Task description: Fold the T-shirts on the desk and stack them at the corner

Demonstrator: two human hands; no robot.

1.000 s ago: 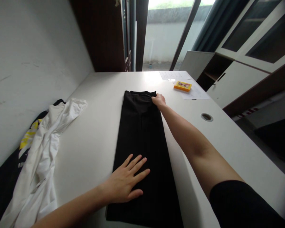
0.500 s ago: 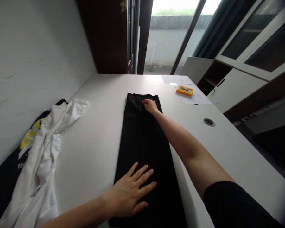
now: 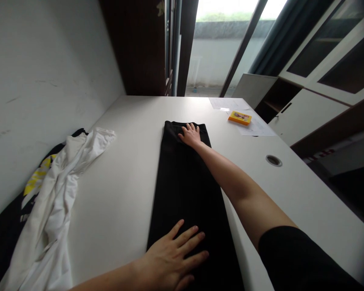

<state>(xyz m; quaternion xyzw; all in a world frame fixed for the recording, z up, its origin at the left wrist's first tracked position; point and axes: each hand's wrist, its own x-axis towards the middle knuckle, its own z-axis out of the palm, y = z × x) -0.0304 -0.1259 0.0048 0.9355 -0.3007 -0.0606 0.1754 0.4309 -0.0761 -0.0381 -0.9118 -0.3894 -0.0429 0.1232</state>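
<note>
A long black garment [image 3: 185,182] lies folded in a narrow strip down the middle of the white table [image 3: 124,169]. My left hand [image 3: 177,254] rests flat on its near end, fingers spread. My right hand [image 3: 190,135] lies flat with fingers spread on the far end of the garment, just inside its top edge, arm stretched out along the cloth. Neither hand holds anything.
A heap of white cloth [image 3: 54,202] over a black and yellow garment [image 3: 33,182] lies at the left by the wall. A yellow box [image 3: 240,117] sits on papers [image 3: 255,125] at the far right. A round cable hole [image 3: 273,160] is near the right edge.
My right hand left the garment's far right corner, moved inward and opened flat on the cloth. My left hand stayed flat on the near end.
</note>
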